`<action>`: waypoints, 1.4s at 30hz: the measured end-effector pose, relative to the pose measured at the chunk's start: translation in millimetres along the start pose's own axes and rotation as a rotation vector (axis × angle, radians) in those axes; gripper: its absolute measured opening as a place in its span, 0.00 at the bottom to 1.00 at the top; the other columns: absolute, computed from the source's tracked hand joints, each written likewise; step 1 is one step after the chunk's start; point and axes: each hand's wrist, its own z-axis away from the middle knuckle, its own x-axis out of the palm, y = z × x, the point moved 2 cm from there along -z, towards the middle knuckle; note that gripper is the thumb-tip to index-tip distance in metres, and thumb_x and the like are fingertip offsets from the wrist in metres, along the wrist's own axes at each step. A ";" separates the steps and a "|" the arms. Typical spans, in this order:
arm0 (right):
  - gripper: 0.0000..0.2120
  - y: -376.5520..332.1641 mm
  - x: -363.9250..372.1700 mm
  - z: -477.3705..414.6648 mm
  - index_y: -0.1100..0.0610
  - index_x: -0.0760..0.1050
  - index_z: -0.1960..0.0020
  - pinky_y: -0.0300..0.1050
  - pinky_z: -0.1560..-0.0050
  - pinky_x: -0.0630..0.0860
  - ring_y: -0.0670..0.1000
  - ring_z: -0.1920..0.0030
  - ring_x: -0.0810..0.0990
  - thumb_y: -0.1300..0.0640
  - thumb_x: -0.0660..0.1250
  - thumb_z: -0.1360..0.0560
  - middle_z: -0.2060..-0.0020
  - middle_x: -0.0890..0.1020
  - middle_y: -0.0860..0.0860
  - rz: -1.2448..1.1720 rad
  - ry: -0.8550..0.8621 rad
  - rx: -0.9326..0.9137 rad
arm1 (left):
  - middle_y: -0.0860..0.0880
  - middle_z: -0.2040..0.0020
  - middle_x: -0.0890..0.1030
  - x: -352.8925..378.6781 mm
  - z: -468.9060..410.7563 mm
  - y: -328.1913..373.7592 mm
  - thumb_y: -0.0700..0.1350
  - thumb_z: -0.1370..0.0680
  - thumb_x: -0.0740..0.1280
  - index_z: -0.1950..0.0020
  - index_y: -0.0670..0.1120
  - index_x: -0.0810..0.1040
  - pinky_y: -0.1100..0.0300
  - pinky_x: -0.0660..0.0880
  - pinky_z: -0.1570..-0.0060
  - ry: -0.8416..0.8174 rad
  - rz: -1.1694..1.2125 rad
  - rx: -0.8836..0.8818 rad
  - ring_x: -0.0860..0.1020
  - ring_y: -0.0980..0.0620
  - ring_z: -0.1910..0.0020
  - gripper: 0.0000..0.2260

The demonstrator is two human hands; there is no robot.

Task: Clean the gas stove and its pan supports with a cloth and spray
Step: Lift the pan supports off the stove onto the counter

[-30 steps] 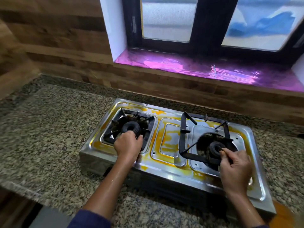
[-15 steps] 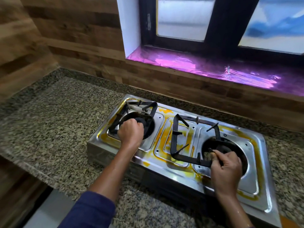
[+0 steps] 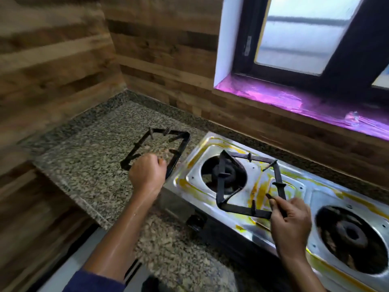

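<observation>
A steel two-burner gas stove, smeared with yellow grime, stands on the granite counter. My left hand is closed on the near edge of one black pan support, which is over the counter to the left of the stove. My right hand grips the near right corner of the second pan support, held tilted over the left burner and the stove's middle. The right burner is bare. No cloth or spray is in view.
Wood-panelled walls close the corner at left and behind. A window sill lined with pink foil runs above the stove. A black stove knob sticks out at the front. The counter's front edge drops off at lower left.
Both pan supports have been lifted off their burners and carried left. The left one is now over the counter beside the stove; the right one is now over the left burner. My view swung left.
</observation>
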 end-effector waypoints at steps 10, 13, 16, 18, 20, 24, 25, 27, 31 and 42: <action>0.07 -151.9 178.1 24.5 0.59 0.84 0.58 0.42 0.62 0.57 0.54 0.63 0.68 0.64 0.67 0.32 0.68 0.67 0.49 -0.022 -0.151 -0.148 | 0.49 0.69 0.71 36.4 -100.1 -187.0 0.53 0.20 0.63 0.63 0.45 0.75 0.58 0.66 0.71 -0.165 -0.113 -0.159 0.73 0.47 0.67 0.16; 0.11 -183.8 230.3 33.2 0.58 0.84 0.57 0.41 0.62 0.58 0.56 0.62 0.71 0.66 0.66 0.35 0.67 0.68 0.47 -0.004 -0.191 -0.134 | 0.50 0.70 0.71 51.0 -123.4 -223.7 0.51 0.19 0.62 0.61 0.43 0.78 0.58 0.67 0.70 -0.184 -0.122 -0.185 0.72 0.47 0.68 0.16; 0.11 -205.9 269.5 42.7 0.58 0.84 0.56 0.43 0.63 0.58 0.55 0.61 0.70 0.69 0.69 0.34 0.66 0.67 0.47 0.037 -0.250 -0.093 | 0.48 0.69 0.73 62.1 -138.9 -248.8 0.50 0.19 0.61 0.62 0.44 0.76 0.58 0.67 0.71 -0.228 -0.116 -0.209 0.74 0.47 0.68 0.16; 0.10 -215.1 286.8 48.8 0.59 0.84 0.58 0.43 0.63 0.58 0.54 0.60 0.69 0.71 0.71 0.34 0.66 0.68 0.48 0.071 -0.282 -0.067 | 0.46 0.66 0.77 67.2 -146.7 -259.0 0.49 0.19 0.61 0.62 0.44 0.77 0.57 0.69 0.70 -0.243 -0.081 -0.225 0.76 0.46 0.67 0.16; 0.07 -218.9 299.9 54.7 0.59 0.83 0.60 0.44 0.63 0.59 0.51 0.60 0.67 0.70 0.71 0.33 0.66 0.68 0.49 0.099 -0.303 -0.038 | 0.49 0.69 0.74 73.3 -152.5 -264.8 0.49 0.18 0.60 0.64 0.45 0.74 0.58 0.67 0.73 -0.251 -0.053 -0.221 0.73 0.48 0.70 0.16; 0.06 -214.6 326.4 61.1 0.61 0.82 0.62 0.44 0.63 0.61 0.50 0.61 0.65 0.70 0.70 0.32 0.66 0.68 0.48 0.143 -0.350 0.020 | 0.51 0.71 0.70 86.8 -167.1 -269.1 0.51 0.18 0.60 0.62 0.46 0.72 0.58 0.61 0.74 -0.272 -0.030 -0.236 0.70 0.51 0.71 0.15; 0.06 -213.1 330.9 61.9 0.61 0.81 0.62 0.43 0.63 0.60 0.50 0.61 0.65 0.70 0.69 0.32 0.66 0.67 0.46 0.157 -0.360 0.026 | 0.50 0.70 0.72 90.1 -170.5 -269.5 0.51 0.18 0.60 0.62 0.46 0.72 0.59 0.61 0.73 -0.272 -0.032 -0.238 0.71 0.51 0.70 0.15; 0.08 -211.2 338.7 63.2 0.59 0.79 0.64 0.39 0.65 0.57 0.50 0.61 0.65 0.71 0.69 0.33 0.67 0.64 0.43 0.159 -0.368 0.049 | 0.50 0.68 0.73 95.3 -176.3 -270.5 0.52 0.18 0.60 0.62 0.46 0.72 0.59 0.61 0.74 -0.285 -0.035 -0.244 0.71 0.51 0.70 0.15; 0.06 -200.7 355.1 71.3 0.62 0.80 0.61 0.45 0.63 0.64 0.50 0.60 0.66 0.71 0.68 0.33 0.66 0.67 0.44 0.184 -0.370 0.136 | 0.48 0.67 0.76 107.2 -182.6 -273.5 0.53 0.19 0.60 0.61 0.45 0.75 0.60 0.62 0.73 -0.344 -0.040 -0.260 0.74 0.49 0.68 0.15; 0.16 -180.8 362.1 99.4 0.60 0.83 0.45 0.38 0.52 0.62 0.48 0.53 0.66 0.71 0.67 0.31 0.56 0.71 0.45 0.149 -0.411 0.303 | 0.53 0.70 0.75 101.3 -176.2 -275.9 0.55 0.19 0.62 0.55 0.47 0.73 0.63 0.60 0.76 -0.407 0.117 -0.277 0.71 0.57 0.75 0.12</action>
